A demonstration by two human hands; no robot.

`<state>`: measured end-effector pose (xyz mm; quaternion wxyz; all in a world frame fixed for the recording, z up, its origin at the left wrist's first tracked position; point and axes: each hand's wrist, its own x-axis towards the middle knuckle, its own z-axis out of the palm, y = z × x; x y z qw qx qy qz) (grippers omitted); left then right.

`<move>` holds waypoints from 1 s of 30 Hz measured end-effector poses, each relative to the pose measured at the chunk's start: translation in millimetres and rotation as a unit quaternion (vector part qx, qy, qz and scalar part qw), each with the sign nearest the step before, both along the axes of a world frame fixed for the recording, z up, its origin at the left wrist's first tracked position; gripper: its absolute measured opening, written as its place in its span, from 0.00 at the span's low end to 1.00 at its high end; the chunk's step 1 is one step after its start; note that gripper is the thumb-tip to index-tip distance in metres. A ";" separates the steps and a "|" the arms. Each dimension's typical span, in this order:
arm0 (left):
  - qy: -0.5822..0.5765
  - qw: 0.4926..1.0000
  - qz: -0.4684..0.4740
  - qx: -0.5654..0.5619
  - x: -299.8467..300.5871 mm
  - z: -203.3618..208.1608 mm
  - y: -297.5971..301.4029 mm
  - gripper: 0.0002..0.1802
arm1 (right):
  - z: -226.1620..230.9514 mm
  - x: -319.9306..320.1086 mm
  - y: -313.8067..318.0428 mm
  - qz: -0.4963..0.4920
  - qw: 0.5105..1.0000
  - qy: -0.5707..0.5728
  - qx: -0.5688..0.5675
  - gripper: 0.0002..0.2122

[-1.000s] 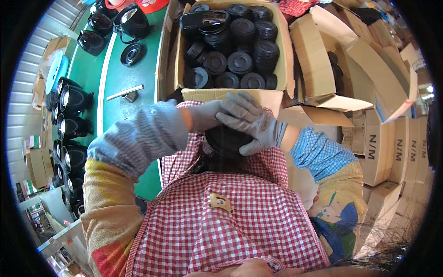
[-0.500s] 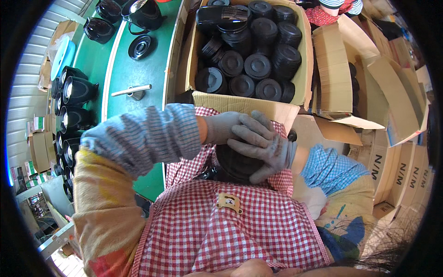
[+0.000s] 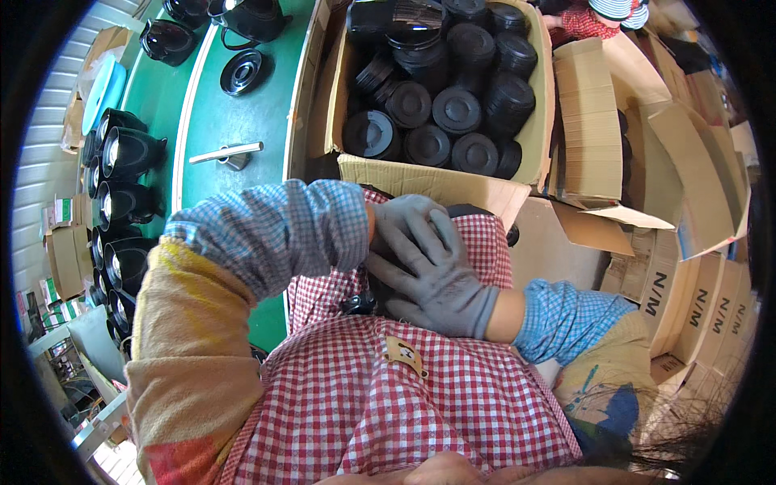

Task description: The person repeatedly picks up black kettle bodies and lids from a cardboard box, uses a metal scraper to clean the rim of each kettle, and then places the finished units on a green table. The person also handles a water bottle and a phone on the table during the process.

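Note:
A black glossy vessel, perhaps a jug, sits against my lap, and most of it is hidden under my hands. My right hand, in a grey knit glove, lies across its top with the fingers stretched out and apart, pointing up and left. Those fingers overlap my left hand, also grey-gloved, which reaches in from the left at the far side of the vessel. My left fingers are covered, so their grip cannot be seen. A red checked apron spreads beneath.
Ahead stands an open carton packed with black round lids. On the green table at left are black jugs, a round black lid and a metal T-shaped tool. Another person's red sleeve shows behind opened cartons.
My right hand has turned and slid left, covering more of the black vessel and my left hand. The round black top visible earlier is now mostly hidden. The view has shifted slightly.

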<state>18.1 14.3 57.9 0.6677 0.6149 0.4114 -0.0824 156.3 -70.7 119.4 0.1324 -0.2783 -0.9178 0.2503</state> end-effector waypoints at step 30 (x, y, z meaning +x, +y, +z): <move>-0.347 0.834 0.416 -0.107 -30.0 4.5 -81.7 0.41 | -46.5 39.6 -58.0 -0.317 0.829 0.453 -0.080 0.32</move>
